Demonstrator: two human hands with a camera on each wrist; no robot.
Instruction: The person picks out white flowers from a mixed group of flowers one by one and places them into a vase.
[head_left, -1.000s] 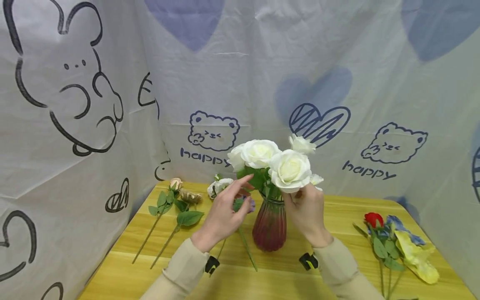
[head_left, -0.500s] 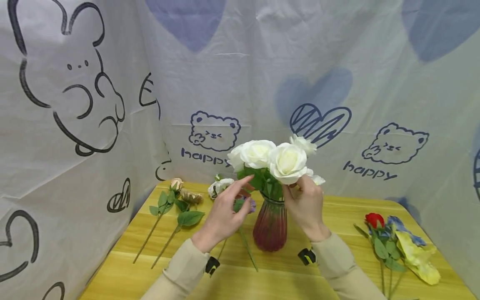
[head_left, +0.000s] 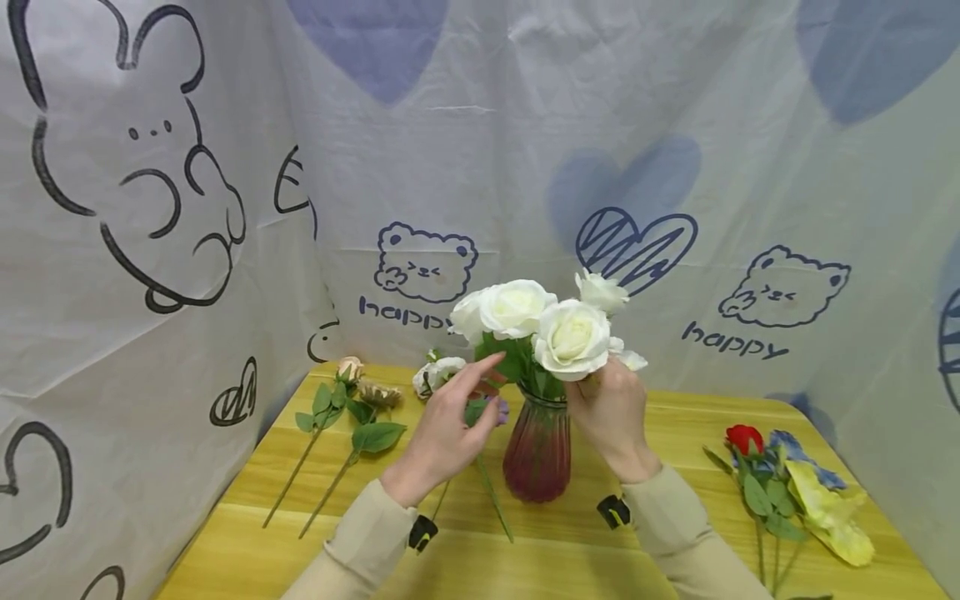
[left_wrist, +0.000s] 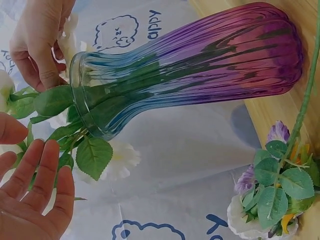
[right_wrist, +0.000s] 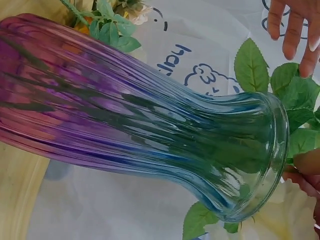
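A ribbed glass vase (head_left: 537, 454), shading from blue at the rim to purple and pink at the base, stands upright with several white roses in it. My right hand (head_left: 611, 417) pinches the stem of the front white rose (head_left: 572, 339) just above the rim. In the left wrist view, the thumb and fingers of that right hand (left_wrist: 42, 47) show close to the vase's mouth. My left hand (head_left: 446, 425) is held with relaxed fingers left of the bouquet, beside the green leaves (left_wrist: 94, 157). Stems inside the glass (right_wrist: 165, 107) are visible in the right wrist view.
Left on the wooden table (head_left: 247, 550) lie a peach rose (head_left: 350, 368) and a brownish flower (head_left: 381, 393). Behind my left hand are white flowers (head_left: 438, 377). At right lie a red rose (head_left: 745, 438), a blue flower (head_left: 806, 458) and a yellow one (head_left: 832, 512).
The front white rose tipped up and back half a second ago and has come down and forward again, with my right hand still pinching its stem. My left hand stays in place.
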